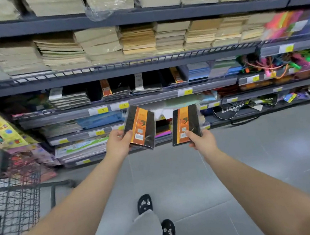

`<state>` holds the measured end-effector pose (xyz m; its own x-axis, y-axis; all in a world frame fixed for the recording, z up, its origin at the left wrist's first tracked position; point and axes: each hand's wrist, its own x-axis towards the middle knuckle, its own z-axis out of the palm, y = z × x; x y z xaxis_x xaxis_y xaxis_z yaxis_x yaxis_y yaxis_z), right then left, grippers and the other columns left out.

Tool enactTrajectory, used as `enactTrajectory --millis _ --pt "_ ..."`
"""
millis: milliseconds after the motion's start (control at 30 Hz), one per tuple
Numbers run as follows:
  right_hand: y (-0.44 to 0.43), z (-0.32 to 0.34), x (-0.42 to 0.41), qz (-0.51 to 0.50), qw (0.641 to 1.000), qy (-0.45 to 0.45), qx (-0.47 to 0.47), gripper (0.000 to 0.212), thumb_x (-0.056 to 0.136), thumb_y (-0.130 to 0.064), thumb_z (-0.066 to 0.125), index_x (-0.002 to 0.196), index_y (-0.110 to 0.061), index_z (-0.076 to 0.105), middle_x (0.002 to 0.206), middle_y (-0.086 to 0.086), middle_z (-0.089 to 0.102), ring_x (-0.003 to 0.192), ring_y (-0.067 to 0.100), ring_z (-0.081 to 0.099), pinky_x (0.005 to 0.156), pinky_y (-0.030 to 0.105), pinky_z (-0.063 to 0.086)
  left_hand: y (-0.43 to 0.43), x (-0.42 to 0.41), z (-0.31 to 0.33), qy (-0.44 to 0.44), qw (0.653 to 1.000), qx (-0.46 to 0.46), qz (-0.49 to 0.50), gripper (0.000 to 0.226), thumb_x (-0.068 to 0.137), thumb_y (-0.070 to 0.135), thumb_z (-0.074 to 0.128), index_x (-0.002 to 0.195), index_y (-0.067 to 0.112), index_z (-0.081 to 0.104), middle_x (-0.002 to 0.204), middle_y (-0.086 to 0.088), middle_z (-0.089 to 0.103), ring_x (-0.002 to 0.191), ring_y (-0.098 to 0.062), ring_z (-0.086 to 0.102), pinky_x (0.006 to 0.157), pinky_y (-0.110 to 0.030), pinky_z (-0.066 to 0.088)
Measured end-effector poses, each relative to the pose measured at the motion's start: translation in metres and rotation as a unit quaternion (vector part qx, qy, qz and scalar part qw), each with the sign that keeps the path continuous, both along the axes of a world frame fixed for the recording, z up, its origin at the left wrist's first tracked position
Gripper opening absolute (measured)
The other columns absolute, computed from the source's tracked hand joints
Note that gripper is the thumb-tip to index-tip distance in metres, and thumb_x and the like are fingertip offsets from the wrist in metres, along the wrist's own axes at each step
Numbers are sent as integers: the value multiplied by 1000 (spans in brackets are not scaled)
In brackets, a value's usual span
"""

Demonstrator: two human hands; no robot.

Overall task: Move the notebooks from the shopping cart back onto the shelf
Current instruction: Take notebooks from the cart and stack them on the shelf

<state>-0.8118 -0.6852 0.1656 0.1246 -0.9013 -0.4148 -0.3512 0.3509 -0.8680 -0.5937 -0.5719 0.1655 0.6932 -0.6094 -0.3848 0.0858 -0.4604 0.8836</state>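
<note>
Two black-and-orange notebooks, shrink-wrapped, are held in mid-air in front of the shelf unit, one per hand. Left notebook (139,127) is pinched at its lower corner by the left hand (119,143), thumb on the cover; right notebook (185,124) is gripped at its lower edge by the right hand (202,141), thumb across the barcode. Both tilt, tops leaning toward the racks.

Matching stock w/ orange bands lies in low stacks on the third shelf (148,97) up ahead: approx. three such stacks visible, so that looks like the home slot. Judgement: lift both above the lip, lay them flat onto a like stack, spines aligned, one at a time so the slick wrap doesn't slide.

Shopping cart (11,199) stands at left, apart from the hands; its contents are too blurred to count. One person, two feet in dark slippers on the grey floor (251,164).
</note>
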Motion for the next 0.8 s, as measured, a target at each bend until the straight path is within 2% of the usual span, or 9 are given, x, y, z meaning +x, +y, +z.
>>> enactTrajectory --millis 100,200,300,467,533,600,700,800 --pt "-33 -8 2 9 1000 -1 16 23 86 -30 69 101 -13 62 88 4 68 58 8 60 54 18 45 -23 3 -9 11 1000 10 2 33 92 30 59 105 0 55 94 -13 70 77 -22 67 62 -29 54" --pt "-68 -11 7 7 1000 -4 29 29 85 -31 70 108 -14 63 90 2 68 56 6 60 54 18 45 -54 2 -19 43 999 3 -4 28 93 29 58 102 2 55 83 -6 68 66 -14 62 51 -19 48" --pt "-107 -18 13 11 999 -10 35 32 84 -30 71 110 -12 63 92 3 67 56 7 59 53 18 44 -87 1 -24 63 998 3 -5 18 94 27 57 86 11 52 72 0 62 63 -12 57 53 -20 46" --pt "-170 -37 29 6 998 -17 68 37 83 -33 72 111 -11 60 99 4 67 65 10 62 49 15 45 -133 6 -39 72 997 22 -13 21 95 25 55 98 4 55 78 -5 66 62 -9 58 48 -16 44" --pt "-191 -44 39 1 994 -42 96 35 82 -31 73 108 -11 60 93 1 67 64 9 60 54 18 45 -148 8 -44 74 997 26 -4 16 96 23 54 89 8 52 79 -6 65 62 -9 57 46 -14 44" --pt "-212 -50 48 7 992 -52 119 32 81 -30 74 104 -12 61 84 0 67 59 7 58 56 20 45 -161 7 -46 80 996 30 17 19 96 23 54 80 16 46 78 -2 63 64 -8 57 50 -17 45" --pt "-249 -62 64 25 989 -58 135 32 79 -35 76 98 -14 62 70 -2 62 49 5 50 51 20 40 -181 5 -54 92 994 34 49 18 94 24 57 84 20 42 79 2 62 67 -8 58 55 -20 44" --pt "-281 -72 79 24 986 -57 157 27 79 -38 75 87 -18 58 64 -2 49 50 7 40 49 20 34 -196 -1 -64 103 992 18 77 21 94 22 57 81 23 41 78 2 61 66 -8 58 55 -19 46"
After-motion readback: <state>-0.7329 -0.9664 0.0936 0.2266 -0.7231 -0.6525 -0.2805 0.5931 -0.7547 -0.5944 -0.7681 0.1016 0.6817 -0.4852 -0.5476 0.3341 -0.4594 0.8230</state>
